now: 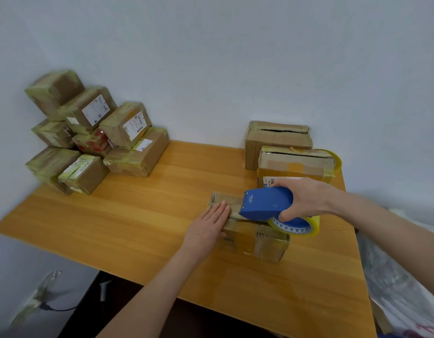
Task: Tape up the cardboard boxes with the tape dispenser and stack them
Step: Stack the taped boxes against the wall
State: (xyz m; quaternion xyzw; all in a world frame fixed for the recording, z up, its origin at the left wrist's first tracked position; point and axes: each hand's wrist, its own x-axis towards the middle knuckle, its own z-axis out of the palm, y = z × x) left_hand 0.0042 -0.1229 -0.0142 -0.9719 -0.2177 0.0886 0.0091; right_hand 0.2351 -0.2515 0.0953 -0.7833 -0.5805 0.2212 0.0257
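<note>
A small cardboard box [257, 242] lies on the wooden table [143, 215] in front of me. My left hand [207, 228] presses flat on the box's left end, fingers straight. My right hand [306, 200] grips a blue tape dispenser [267, 203] with a roll of clear yellowish tape [296, 226], held down on the top of the box. Behind it at the right, two untaped boxes [279, 140] [296, 164] stand with their top seams open. A stack of several taped boxes [94, 132] fills the far left corner.
A pale wall runs behind the table. A spare roll of tape [335, 159] sits by the right box. Plastic wrapping [401, 276] lies off the table's right edge. Dark floor and a cable show below the near left edge.
</note>
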